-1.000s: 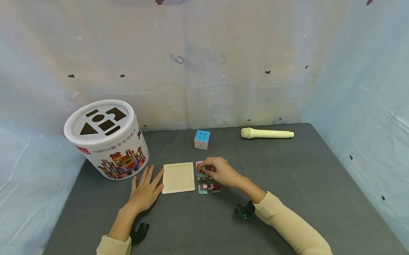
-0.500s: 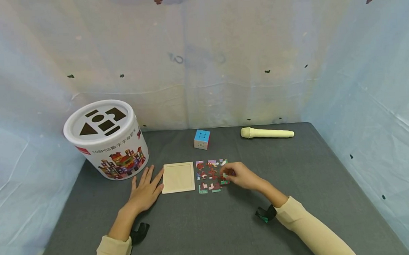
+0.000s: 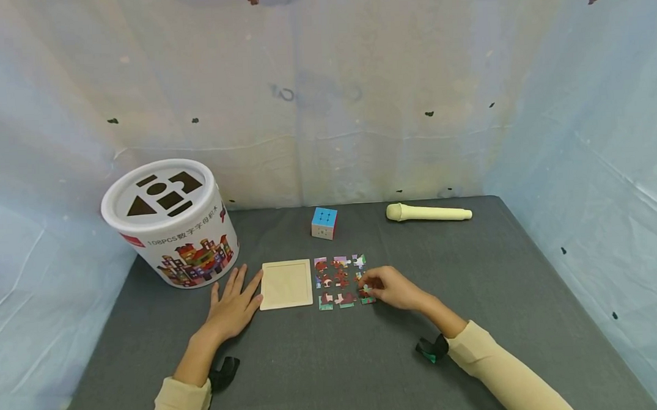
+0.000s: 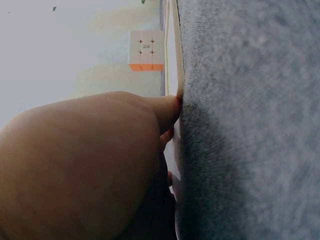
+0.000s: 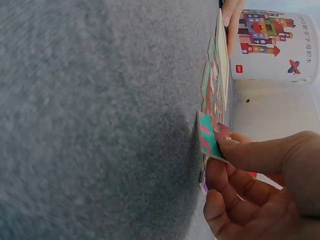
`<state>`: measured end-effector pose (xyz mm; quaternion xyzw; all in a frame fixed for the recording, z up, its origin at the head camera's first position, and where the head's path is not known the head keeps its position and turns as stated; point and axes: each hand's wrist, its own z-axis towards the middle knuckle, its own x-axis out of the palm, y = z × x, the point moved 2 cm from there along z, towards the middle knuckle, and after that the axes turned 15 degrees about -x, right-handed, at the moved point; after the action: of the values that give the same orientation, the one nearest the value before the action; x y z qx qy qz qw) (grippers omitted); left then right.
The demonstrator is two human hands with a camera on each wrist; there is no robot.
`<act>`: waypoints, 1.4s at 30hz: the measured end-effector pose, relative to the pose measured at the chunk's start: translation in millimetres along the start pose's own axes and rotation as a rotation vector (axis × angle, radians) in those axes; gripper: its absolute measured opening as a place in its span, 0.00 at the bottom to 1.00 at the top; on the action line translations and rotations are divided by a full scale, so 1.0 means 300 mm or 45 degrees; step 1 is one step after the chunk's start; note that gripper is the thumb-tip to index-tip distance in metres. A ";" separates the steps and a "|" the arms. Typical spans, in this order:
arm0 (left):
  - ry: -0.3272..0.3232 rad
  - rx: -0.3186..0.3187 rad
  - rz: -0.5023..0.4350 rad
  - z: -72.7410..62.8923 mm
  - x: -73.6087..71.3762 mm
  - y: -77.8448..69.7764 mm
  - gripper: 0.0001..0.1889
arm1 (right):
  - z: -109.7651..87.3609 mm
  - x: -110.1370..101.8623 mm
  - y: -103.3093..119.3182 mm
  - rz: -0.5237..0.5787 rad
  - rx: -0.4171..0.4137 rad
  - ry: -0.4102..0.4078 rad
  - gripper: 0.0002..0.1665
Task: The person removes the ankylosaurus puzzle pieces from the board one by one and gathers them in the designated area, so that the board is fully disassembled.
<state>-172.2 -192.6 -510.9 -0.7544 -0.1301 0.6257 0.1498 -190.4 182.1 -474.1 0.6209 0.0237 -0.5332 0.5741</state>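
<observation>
My left hand (image 3: 230, 312) lies on the cloth with fingers spread, thumb and index at the left edge of a square wooden puzzle tray (image 3: 286, 284). In the left wrist view the thumb touches the tray's rim (image 4: 174, 55). Between thumb and fingers my right hand (image 3: 394, 288) pinches a puzzle piece (image 5: 210, 137) with a teal and pink edge, tilted close over the table. The fingers hide part of it. Several other printed puzzle pieces (image 3: 341, 280) lie in loose rows just right of the tray, left of my right hand.
A big white block bucket (image 3: 178, 230) with shaped holes in its lid stands beyond my left hand. A puzzle cube (image 3: 324, 223) sits behind the pieces, and a pale yellow toy microphone (image 3: 429, 212) lies at the back right. A hanging cloth (image 3: 391, 135) borders the table's far edge.
My right hand has moved right and toward me, from above the left pieces to the lower right corner of the group, uncovering the others. The left hand has stayed in place.
</observation>
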 end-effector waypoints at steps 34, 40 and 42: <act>-0.017 0.011 -0.027 0.000 0.011 0.003 0.30 | -0.034 0.051 0.024 -0.492 -0.061 -0.062 0.15; -0.017 0.011 -0.036 -0.004 0.005 0.001 0.31 | -0.037 0.056 0.019 -0.483 -0.051 -0.067 0.13; -0.013 0.009 -0.028 -0.004 0.003 -0.001 0.31 | -0.037 0.058 0.017 -0.485 -0.056 -0.066 0.12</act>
<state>-170.9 -192.2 -511.4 -0.7493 -0.1369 0.6283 0.1585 -172.7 178.4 -485.2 0.5786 0.1374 -0.6474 0.4767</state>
